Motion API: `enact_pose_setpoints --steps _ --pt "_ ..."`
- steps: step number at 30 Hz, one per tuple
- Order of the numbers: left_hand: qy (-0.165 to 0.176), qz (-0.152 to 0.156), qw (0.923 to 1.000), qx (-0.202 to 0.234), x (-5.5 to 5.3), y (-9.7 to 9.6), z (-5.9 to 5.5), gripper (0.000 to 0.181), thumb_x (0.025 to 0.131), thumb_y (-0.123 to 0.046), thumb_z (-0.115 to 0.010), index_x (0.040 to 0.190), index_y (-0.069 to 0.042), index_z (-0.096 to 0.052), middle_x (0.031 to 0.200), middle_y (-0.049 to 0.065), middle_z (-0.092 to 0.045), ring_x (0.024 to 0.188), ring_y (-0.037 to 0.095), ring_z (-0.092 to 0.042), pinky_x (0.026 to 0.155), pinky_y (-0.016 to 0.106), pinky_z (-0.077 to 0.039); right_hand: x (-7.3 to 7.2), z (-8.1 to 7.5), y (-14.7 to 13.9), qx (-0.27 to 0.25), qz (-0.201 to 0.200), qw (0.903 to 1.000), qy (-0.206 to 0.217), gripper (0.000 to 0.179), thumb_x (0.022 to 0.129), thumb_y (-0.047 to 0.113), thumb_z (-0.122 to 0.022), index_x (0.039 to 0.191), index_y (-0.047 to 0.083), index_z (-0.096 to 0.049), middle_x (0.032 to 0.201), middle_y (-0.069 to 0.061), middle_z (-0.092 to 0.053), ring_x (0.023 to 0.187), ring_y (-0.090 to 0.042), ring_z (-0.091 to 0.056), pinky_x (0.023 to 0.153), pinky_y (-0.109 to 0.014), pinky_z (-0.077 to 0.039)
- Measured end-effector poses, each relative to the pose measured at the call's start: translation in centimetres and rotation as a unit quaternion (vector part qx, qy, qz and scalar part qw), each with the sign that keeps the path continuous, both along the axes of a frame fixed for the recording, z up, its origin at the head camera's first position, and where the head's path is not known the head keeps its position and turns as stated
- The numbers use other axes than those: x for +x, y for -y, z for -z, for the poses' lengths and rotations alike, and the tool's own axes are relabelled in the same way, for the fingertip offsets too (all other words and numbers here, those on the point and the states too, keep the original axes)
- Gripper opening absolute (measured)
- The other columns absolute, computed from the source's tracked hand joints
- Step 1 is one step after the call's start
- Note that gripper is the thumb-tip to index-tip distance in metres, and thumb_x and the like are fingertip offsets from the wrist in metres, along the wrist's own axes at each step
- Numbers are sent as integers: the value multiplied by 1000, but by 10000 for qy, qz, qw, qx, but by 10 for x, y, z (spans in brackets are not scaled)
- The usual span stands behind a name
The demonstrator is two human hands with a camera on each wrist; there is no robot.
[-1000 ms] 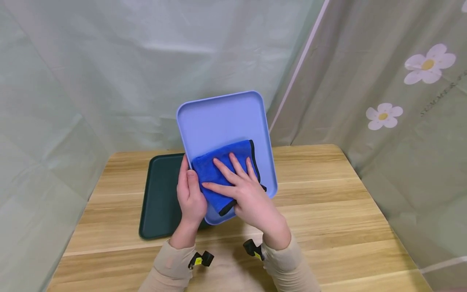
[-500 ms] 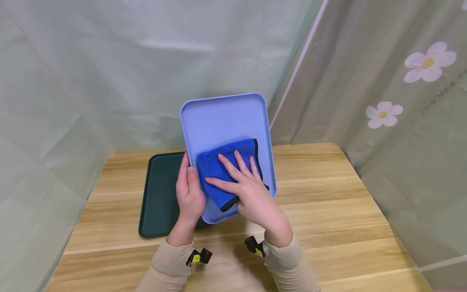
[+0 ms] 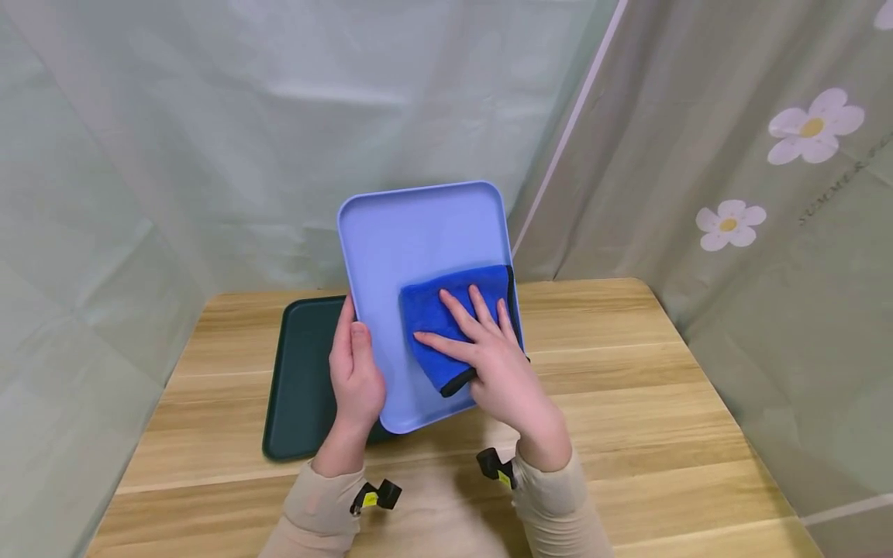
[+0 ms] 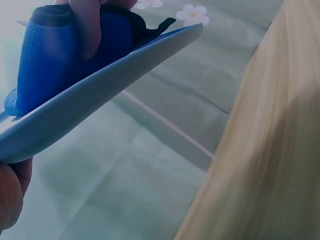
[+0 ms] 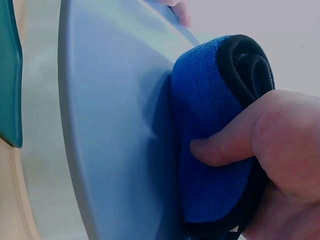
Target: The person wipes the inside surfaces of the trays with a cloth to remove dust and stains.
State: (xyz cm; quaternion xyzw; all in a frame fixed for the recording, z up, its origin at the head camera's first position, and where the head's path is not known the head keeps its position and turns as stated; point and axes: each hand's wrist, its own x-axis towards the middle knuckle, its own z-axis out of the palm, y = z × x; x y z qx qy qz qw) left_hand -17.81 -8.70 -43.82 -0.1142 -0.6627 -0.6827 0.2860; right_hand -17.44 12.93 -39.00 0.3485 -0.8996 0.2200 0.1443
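A light blue rectangular tray (image 3: 418,240) is held tilted up above the table, its inner face toward me. My left hand (image 3: 357,380) grips its left edge, thumb on the rim and the other fingers mostly hidden behind. On the tray's lower right lies a folded blue cloth (image 3: 446,310) with black edging. My right hand (image 3: 505,380) presses that cloth flat against the tray with straight, spread fingers. In the right wrist view a digit (image 5: 225,147) rests along the folded cloth's side, and the left hand's fingertip (image 5: 182,14) shows at the tray's far edge.
A dark green tray (image 3: 307,380) lies on the left of the wooden table (image 3: 649,418), partly hidden by the left hand and blue tray. Pale curtains (image 3: 209,139) stand behind and beside the table, the right one printed with white flowers.
The right hand has slid the blue cloth rightward across the tray, toward its right rim. The left hand keeps its grip, and hand and tray shift slightly.
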Motion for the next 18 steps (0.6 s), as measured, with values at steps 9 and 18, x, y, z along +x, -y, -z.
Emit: enact_pose_setpoints --steps 9,18 --pt "87 -27 9998 149 -1 0 0 51 119 -18 -33 167 -1 -31 167 16 -41 145 35 -47 116 29 -43 -3 -2 -5 -57 129 9998 128 111 66 -29 -51 152 40 -61 178 4 -15 164 -33 1 127 -67 4" --pt "70 48 9997 212 -1 0 -1 52 119 -21 -33 168 -4 -31 167 13 -43 143 33 -50 115 30 -45 1 -2 -2 -59 159 9994 292 109 71 -29 -53 154 41 -59 178 3 -14 164 -33 3 126 -66 6"
